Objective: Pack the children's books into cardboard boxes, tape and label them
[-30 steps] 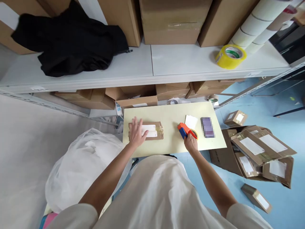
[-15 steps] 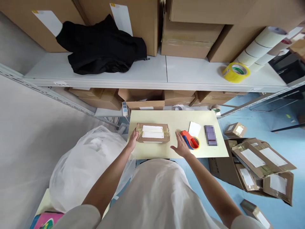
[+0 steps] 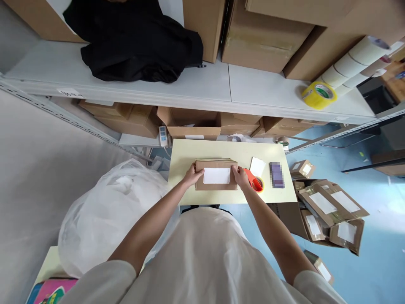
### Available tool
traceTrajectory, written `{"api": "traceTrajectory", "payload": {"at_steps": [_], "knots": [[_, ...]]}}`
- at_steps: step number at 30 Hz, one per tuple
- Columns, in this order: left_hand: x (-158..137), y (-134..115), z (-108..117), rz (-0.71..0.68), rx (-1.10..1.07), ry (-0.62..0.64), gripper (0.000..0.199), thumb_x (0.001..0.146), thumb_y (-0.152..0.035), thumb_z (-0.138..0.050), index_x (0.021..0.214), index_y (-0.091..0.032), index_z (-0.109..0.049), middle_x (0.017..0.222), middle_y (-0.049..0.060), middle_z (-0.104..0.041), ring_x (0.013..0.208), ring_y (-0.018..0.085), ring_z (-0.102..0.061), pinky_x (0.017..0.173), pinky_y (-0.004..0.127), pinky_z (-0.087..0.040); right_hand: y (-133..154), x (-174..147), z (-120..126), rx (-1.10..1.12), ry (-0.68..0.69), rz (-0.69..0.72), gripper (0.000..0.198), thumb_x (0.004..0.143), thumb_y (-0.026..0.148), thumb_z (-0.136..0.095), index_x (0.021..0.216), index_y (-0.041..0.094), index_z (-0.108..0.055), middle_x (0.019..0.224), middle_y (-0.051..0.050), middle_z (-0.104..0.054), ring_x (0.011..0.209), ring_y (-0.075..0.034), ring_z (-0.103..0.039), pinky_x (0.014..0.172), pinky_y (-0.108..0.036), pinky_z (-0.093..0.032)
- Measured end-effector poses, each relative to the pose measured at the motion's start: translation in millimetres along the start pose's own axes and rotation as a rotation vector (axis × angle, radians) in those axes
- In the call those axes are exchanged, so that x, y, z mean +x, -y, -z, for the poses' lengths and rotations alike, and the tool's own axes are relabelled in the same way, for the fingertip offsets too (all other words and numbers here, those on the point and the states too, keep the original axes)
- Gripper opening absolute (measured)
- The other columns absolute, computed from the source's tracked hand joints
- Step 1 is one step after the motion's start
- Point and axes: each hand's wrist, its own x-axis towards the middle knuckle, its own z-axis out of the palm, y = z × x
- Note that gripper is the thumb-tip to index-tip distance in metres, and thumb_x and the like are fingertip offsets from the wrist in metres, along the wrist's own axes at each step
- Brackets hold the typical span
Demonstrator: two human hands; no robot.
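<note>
Pale gray shelving [image 3: 262, 86] stands behind a cream tabletop [image 3: 185, 153]. Over it, a small cardboard box [image 3: 218, 187] sits directly between the two hands: the left hand [image 3: 192, 175] grips its left end and the right hand [image 3: 240, 175] its right end, thumbs flanking a white label [image 3: 217, 175]. Just beyond the right hand lies a red tape dispenser [image 3: 252, 180], partly hidden.

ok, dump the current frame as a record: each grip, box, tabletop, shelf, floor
Left grip: on left end of cardboard box
Right grip: on right end of the same box
Box: white label in view; contact with table unclear
Tabletop: red tape dispenser, partly hidden; white paper; pixelated purple item
Upper shelf: black cloth, yellow tape roll
Floor, right: carton with labelled parcels
</note>
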Motion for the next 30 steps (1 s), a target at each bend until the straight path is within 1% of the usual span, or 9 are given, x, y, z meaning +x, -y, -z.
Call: {"api": "traceTrajectory", "payload": {"at_steps": [3,6,10,13,16,21,26,28,30], "knots": [[8,3,0,0.004,0.129,-0.025,0.05,0.083,-0.036,-0.058,0.128,-0.018,-0.048,0.119,0.012,-0.064,0.109,0.026,-0.061,0.094,0.04,-0.047,8,9,-10,-0.004,0.026,-0.016,0.048,0.084,0.048,-0.048,0.121,0.018,-0.056,0.117,-0.015,-0.064,0.107,-0.028,-0.06,0.089,-0.042,-0.047],[13,6,7,-0.011,0.244,-0.076,0.055,0.085,-0.033,-0.053,0.135,-0.015,-0.041,0.131,0.017,-0.056,0.121,0.029,-0.053,0.101,0.043,-0.041,2,4,-22,0.031,0.042,0.035,0.052,0.083,0.042,-0.051,0.129,0.018,-0.05,0.12,-0.014,-0.062,0.109,-0.025,-0.059,0.089,-0.038,-0.048],[4,-1,10,-0.181,0.525,-0.241,0.069,0.081,-0.031,-0.057,0.142,-0.009,-0.031,0.15,0.023,-0.029,0.14,0.033,-0.026,0.111,0.049,-0.027,-36,-28,-20,0.007,-0.169,0.272,0.051,0.086,0.042,-0.047,0.13,0.015,-0.048,0.128,-0.018,-0.055,0.118,-0.027,-0.052,0.093,-0.044,-0.047],[-6,-17,3,-0.335,0.752,-0.158,0.072,0.08,-0.035,-0.059,0.142,-0.011,-0.031,0.154,0.022,-0.018,0.142,0.036,-0.017,0.109,0.053,-0.024,-79,-57,-5,-0.128,-0.353,0.331,0.047,0.087,0.04,-0.045,0.127,0.015,-0.049,0.126,-0.018,-0.055,0.121,-0.029,-0.048,0.098,-0.05,-0.042],[-9,-39,-13,-0.462,0.95,0.037,0.074,0.077,-0.043,-0.063,0.141,-0.018,-0.037,0.156,0.018,-0.012,0.143,0.038,-0.011,0.11,0.057,-0.018,-114,-68,12,-0.253,-0.399,0.282,0.043,0.085,0.036,-0.049,0.122,0.014,-0.052,0.121,-0.019,-0.057,0.115,-0.031,-0.052,0.094,-0.051,-0.044],[3,-68,-48,-0.514,1.116,0.272,0.088,0.068,-0.055,-0.068,0.144,-0.027,-0.034,0.158,0.014,-0.006,0.143,0.04,-0.005,0.109,0.06,-0.01,-130,-41,21,-0.337,-0.261,0.251,0.037,0.083,0.032,-0.055,0.116,0.014,-0.056,0.116,-0.018,-0.061,0.108,-0.032,-0.056,0.087,-0.046,-0.048],[13,-76,-75,-0.421,1.157,0.268,0.097,0.065,-0.061,-0.068,0.146,-0.024,-0.03,0.157,0.018,-0.007,0.142,0.045,-0.007,0.108,0.062,-0.011,-119,-10,18,-0.487,-0.036,0.048,0.038,0.084,0.033,-0.056,0.115,0.01,-0.054,0.102,-0.021,-0.065,0.096,-0.034,-0.06,0.079,-0.042,-0.046],[14,-78,-80,-0.376,1.181,0.262,0.099,0.064,-0.061,-0.069,0.147,-0.024,-0.029,0.157,0.018,-0.008,0.141,0.044,-0.008,0.108,0.062,-0.012,-117,-6,22,-0.508,0.058,0.035,0.031,0.086,0.03,-0.053,0.109,0.01,-0.055,0.088,-0.019,-0.067,0.087,-0.032,-0.062,0.081,-0.042,-0.044],[14,-81,-83,-0.323,1.21,0.284,0.099,0.064,-0.06,-0.07,0.147,-0.025,-0.029,0.157,0.018,-0.009,0.141,0.044,-0.009,0.107,0.062,-0.014,-116,-7,31,-0.46,0.081,0.072,0.023,0.088,0.027,-0.049,0.104,0.012,-0.055,0.079,-0.015,-0.066,0.081,-0.029,-0.062,0.083,-0.041,-0.042]]}}
